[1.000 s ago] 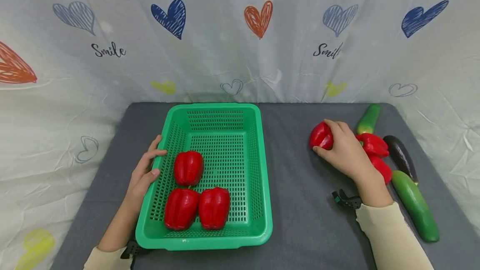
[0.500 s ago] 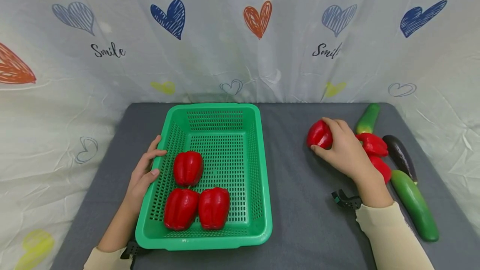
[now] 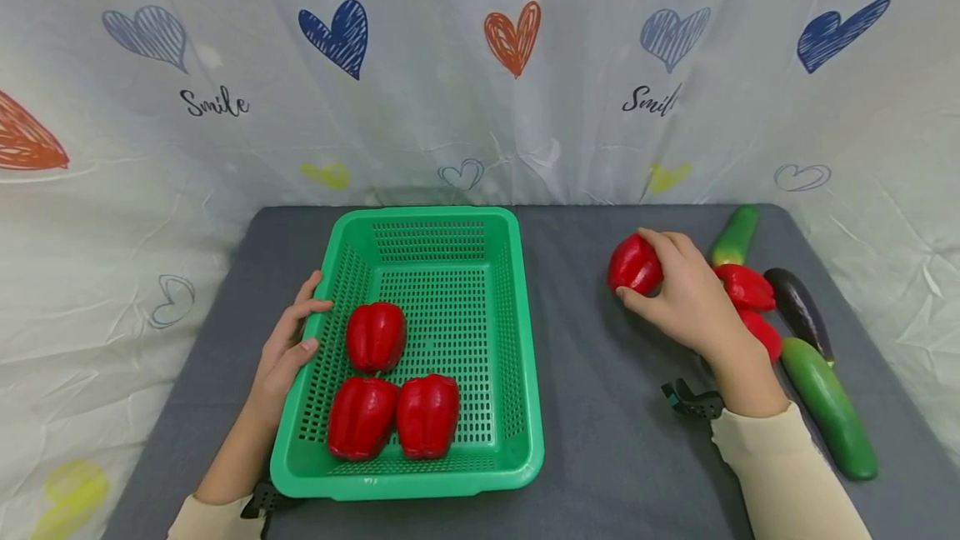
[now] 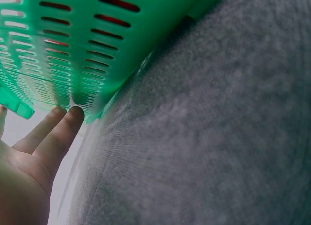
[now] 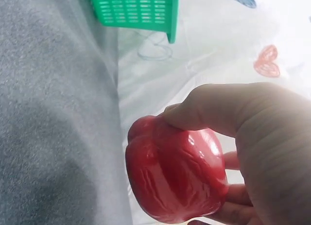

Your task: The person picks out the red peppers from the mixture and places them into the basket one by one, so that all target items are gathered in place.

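My right hand point(image 3: 686, 298) holds a red bell pepper point(image 3: 633, 265) between thumb and fingers, right of the basket. In the right wrist view the pepper point(image 5: 175, 171) appears raised off the grey cloth, the thumb on its upper side and fingertips behind it. My left hand point(image 3: 288, 348) rests against the left side of a green perforated basket point(image 3: 528, 357), one finger over the rim. In the left wrist view straight fingers point(image 4: 60, 132) touch the basket's outer wall point(image 4: 73, 50). Inside the basket lie three red bell peppers point(image 3: 377, 337), towards its left and near end.
Right of my right hand lie two more red peppers point(image 3: 746, 287), partly covered by the hand and wrist. Around them are an eggplant point(image 3: 801, 311), a long green cucumber-like vegetable point(image 3: 828, 407) and another green one point(image 3: 735, 236). A printed white curtain point(image 3: 420, 107) hangs behind the table.
My right hand has moved the held pepper slightly left and up in the head view. The left hand, basket and peppers inside have stayed in place.
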`<act>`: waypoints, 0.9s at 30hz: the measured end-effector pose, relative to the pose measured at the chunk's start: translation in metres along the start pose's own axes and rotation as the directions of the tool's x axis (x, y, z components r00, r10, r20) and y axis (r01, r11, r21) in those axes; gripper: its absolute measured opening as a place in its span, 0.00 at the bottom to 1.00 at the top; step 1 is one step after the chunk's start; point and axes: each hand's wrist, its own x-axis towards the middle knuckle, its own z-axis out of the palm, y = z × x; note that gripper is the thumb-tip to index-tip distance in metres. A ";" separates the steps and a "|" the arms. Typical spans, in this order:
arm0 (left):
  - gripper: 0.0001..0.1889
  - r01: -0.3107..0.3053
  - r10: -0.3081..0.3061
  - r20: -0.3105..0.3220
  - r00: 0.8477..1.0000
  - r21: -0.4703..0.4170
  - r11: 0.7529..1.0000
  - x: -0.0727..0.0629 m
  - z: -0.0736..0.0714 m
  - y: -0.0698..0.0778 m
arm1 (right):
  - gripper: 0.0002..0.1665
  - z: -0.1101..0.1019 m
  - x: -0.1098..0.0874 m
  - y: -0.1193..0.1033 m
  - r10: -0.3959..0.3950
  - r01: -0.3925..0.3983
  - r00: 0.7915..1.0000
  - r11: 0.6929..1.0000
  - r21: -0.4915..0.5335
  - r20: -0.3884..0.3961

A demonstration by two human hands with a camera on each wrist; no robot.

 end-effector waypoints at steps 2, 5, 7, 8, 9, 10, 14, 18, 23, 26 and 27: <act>0.21 0.003 -0.003 -0.002 1.000 -0.002 1.000 -0.001 0.000 0.000 | 0.56 0.000 0.001 -0.003 -0.008 0.008 1.000 1.000 0.003 -0.004; 0.21 0.014 -0.014 -0.006 1.000 0.002 1.000 -0.002 0.001 0.002 | 0.56 -0.001 0.002 -0.006 -0.018 0.018 1.000 1.000 0.004 -0.009; 0.22 0.025 -0.025 -0.007 1.000 0.004 1.000 -0.002 0.001 0.003 | 0.56 -0.001 0.002 -0.008 -0.024 0.024 1.000 1.000 0.008 -0.011; 0.22 0.032 -0.032 -0.009 0.999 0.006 0.999 -0.002 0.002 0.004 | 0.56 -0.001 0.002 -0.009 -0.025 0.025 1.000 1.000 0.009 -0.013; 0.22 0.037 -0.037 -0.010 0.999 0.006 0.999 -0.002 0.002 0.005 | 0.56 -0.001 0.002 -0.010 -0.028 0.028 0.999 1.000 0.010 -0.014; 0.22 0.042 -0.042 -0.010 0.999 0.006 0.999 -0.001 0.002 0.005 | 0.55 -0.001 0.002 -0.011 -0.032 0.032 0.999 0.999 0.013 -0.016; 0.22 0.044 -0.044 -0.008 0.999 0.005 0.999 -0.001 0.002 0.003 | 0.55 0.000 0.003 -0.018 -0.048 0.049 0.999 0.999 0.025 -0.021; 0.22 0.043 -0.043 -0.006 0.999 0.001 0.999 -0.001 0.002 0.001 | 0.55 0.001 0.005 -0.026 -0.061 0.062 0.998 0.997 0.035 -0.023; 0.21 0.032 -0.032 -0.006 0.999 -0.002 0.999 0.000 0.002 0.003 | 0.56 0.004 0.010 -0.036 -0.087 0.088 0.996 0.995 0.047 -0.019; 0.22 0.029 -0.029 -0.005 1.000 0.004 1.000 -0.001 0.001 0.002 | 0.57 0.006 0.013 -0.042 -0.118 0.119 0.993 0.991 0.053 -0.028; 0.22 0.031 -0.031 -0.004 1.000 0.005 1.000 -0.001 0.001 0.002 | 0.57 0.006 0.013 -0.043 -0.125 0.127 0.992 0.990 0.057 -0.032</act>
